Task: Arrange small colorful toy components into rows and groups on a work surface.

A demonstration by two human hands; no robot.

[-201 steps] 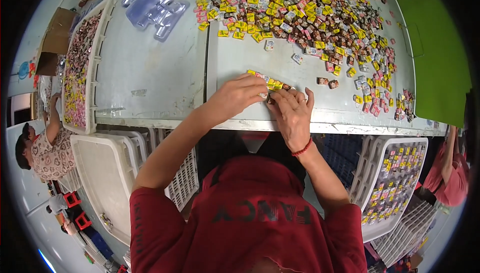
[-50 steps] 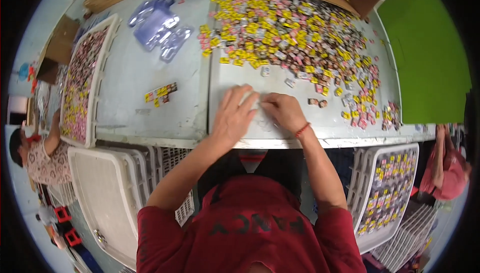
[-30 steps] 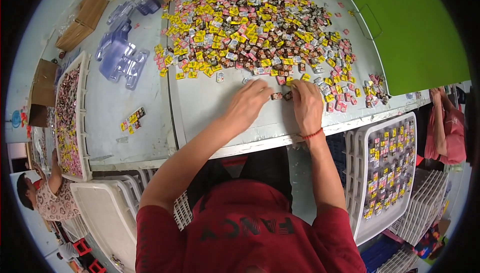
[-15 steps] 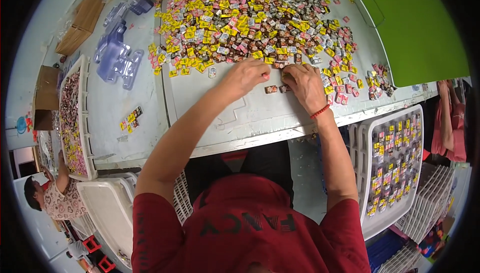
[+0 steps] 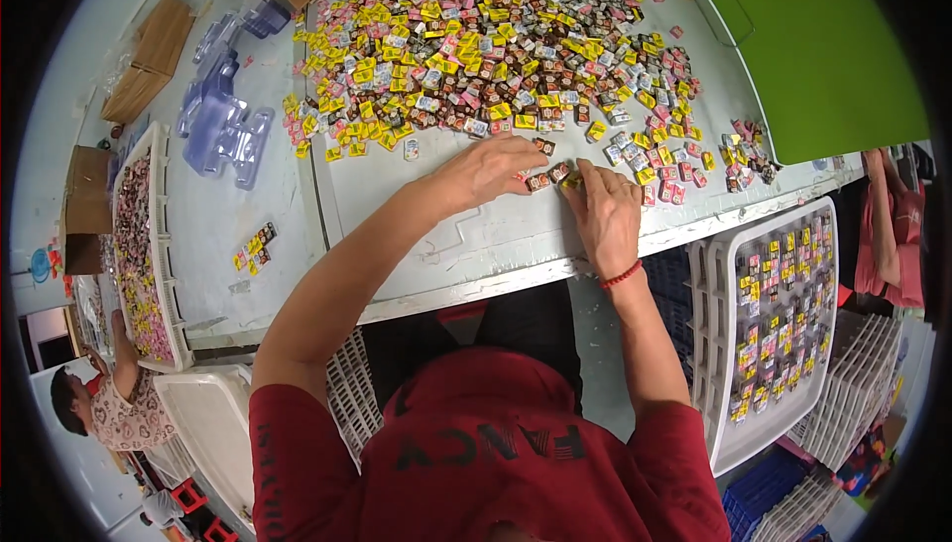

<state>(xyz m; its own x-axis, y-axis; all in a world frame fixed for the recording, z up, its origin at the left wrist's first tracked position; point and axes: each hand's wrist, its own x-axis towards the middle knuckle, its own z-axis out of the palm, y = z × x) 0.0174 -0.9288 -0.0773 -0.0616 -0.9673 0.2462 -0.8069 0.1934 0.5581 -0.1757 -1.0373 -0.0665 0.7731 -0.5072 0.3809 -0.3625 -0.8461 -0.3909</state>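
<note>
A large heap of small block-shaped pieces (image 5: pixel 476 56) in yellow, pink, brown and white covers the far part of the worktable. Just in front of it, my left hand (image 5: pixel 493 167) has its fingers curled together beside a brown piece (image 5: pixel 537 182); whatever they pinch is hidden, though a bit of pink shows at the tips. A second brown piece (image 5: pixel 560 169) lies between my two hands. My right hand (image 5: pixel 607 210), with a red bracelet at the wrist, is closed at the fingertips on a small yellow piece (image 5: pixel 571 181).
Clear plastic trays (image 5: pixel 226 135) lie on the table's left, near a small cluster of pieces (image 5: pixel 255 249). A white crate (image 5: pixel 164 244) full of pieces stands farther left, where another person (image 5: pixel 114 398) works. At right, a white tray (image 5: pixel 729 344) bears rows of grouped pieces.
My right hand has drawn back from the heap's edge toward me, bringing a yellow piece to the brown ones. My left hand has shifted slightly nearer, down to the brown pieces.
</note>
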